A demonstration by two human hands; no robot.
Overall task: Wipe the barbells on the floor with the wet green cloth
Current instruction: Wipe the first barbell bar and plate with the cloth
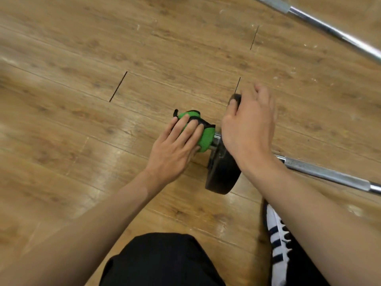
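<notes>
Wooden floor point(123, 48) scuffed | left grip point(175, 145) clamps green cloth point(207, 137) | right grip point(249, 129) clamps plate point(222, 174)

Illumination is bright, warm and even. The wooden floor point(82, 48) carries soft glare patches at 9 o'clock and just left of centre (diffuse, no hard edges). Shadows are faint and short. Wide-angle distortion curves the board seams toward the edges. Blur softens the whole frame, most at the bar point(329, 28) at 1 o'clock.
</notes>
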